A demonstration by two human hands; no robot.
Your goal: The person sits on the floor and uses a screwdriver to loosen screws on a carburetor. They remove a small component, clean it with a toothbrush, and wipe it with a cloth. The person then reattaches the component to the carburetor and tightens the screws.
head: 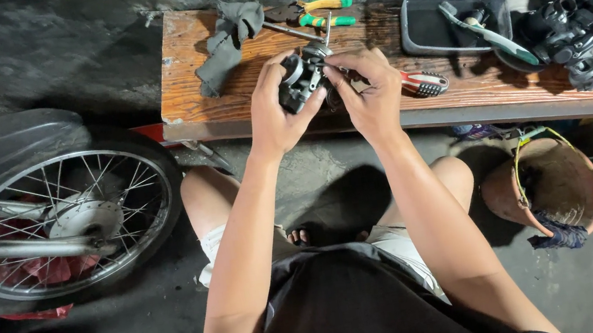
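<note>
I hold a small grey metal carburetor point(302, 75) in both hands above the front edge of a wooden bench point(458, 91). My left hand point(274, 111) wraps its left side. My right hand point(369, 89) grips its right side, thumb on top. A thin metal rod point(327, 31) sticks up from the part. A screwdriver with a red and white handle point(423, 82) lies just right of my right hand.
On the bench lie a grey rag point(227, 40), green and yellow handled pliers point(317, 13), a grey plastic tray point(452, 14) with a brush, and black engine parts point(585, 29). A motorcycle wheel point(78, 222) stands left. An orange bucket point(550, 187) sits right on the floor.
</note>
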